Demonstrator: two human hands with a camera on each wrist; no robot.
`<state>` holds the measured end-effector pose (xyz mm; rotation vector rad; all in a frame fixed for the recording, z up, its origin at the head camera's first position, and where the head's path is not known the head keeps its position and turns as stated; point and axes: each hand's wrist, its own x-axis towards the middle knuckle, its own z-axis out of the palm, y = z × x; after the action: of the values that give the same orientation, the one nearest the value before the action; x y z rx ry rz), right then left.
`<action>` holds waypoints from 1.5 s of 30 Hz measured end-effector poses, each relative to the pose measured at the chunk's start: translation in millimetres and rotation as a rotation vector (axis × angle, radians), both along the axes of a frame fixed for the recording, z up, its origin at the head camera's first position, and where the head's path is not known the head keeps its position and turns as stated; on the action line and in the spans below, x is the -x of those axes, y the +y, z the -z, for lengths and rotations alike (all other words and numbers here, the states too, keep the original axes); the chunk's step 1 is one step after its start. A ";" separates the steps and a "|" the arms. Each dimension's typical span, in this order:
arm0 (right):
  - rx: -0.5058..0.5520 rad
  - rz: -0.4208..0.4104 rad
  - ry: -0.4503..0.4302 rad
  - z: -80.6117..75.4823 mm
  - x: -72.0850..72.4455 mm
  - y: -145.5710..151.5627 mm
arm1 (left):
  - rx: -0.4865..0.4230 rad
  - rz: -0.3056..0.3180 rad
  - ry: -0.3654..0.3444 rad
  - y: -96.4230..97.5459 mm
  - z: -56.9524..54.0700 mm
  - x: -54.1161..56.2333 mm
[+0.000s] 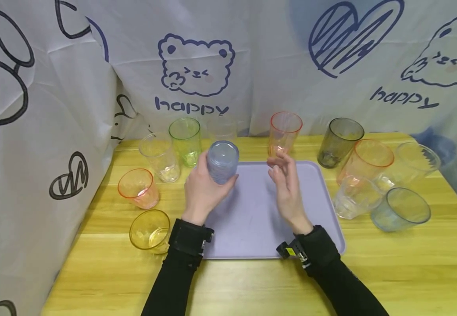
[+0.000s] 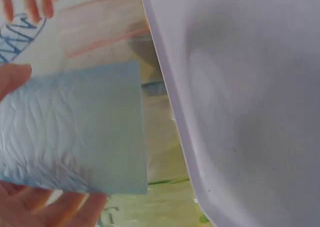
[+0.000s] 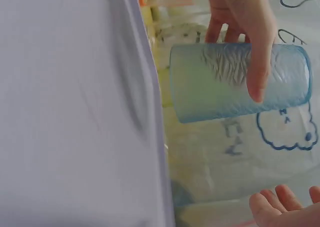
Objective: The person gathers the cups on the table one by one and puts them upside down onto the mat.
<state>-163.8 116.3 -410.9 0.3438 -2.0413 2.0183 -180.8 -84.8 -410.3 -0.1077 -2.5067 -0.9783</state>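
Closest to the camera are two black sleeves with wrist straps, over a yellow wood-grain table. Pale purple tray in the middle, amber glass off its left side, ribbed-looking blue glass off its right.

Right hand is up over the tray, fingers loosely bent and not holding anything. Left hand has its fingers and thumb wrapped around a textured light-blue tumbler, which is upside down, mouth facing down, up off the tray toward its far left part.

A bit further back: short red-rimmed glass on the left, orange-rimmed glass on the right. Then a green glass, a tall red-rimmed tumbler and a smoky grey tumbler. Behind everything, white cloth with doodled bears and "happy".
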 end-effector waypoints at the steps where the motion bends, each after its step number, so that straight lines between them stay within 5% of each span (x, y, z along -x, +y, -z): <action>1: 0.049 -0.013 -0.052 0.7 1.2 -0.8 | -0.024 -0.021 -0.012 -1.7 0.2 2.0; 6: 0.263 -0.046 -0.298 3.7 4.7 -4.7 | -0.136 -0.087 -0.032 -7.8 3.0 10.1; 11: 0.353 -0.066 -0.421 6.6 4.9 -5.6 | -0.202 -0.098 -0.069 -12.1 9.6 15.3; 20: 0.455 -0.074 -0.501 11.6 3.4 -6.2 | -0.213 -0.108 -0.138 -14.1 17.5 19.8; 32: 0.460 -0.076 -0.531 13.5 1.4 -8.3 | -0.226 -0.133 -0.226 -19.4 20.4 21.3; 45: 0.434 -0.101 -0.529 15.1 -0.8 -8.1 | -0.257 -0.146 -0.227 -22.1 20.4 23.4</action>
<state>-163.0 108.3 -425.9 -0.1989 -1.7743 2.7610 -204.2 -107.0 -430.7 0.2758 -2.5172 -1.3016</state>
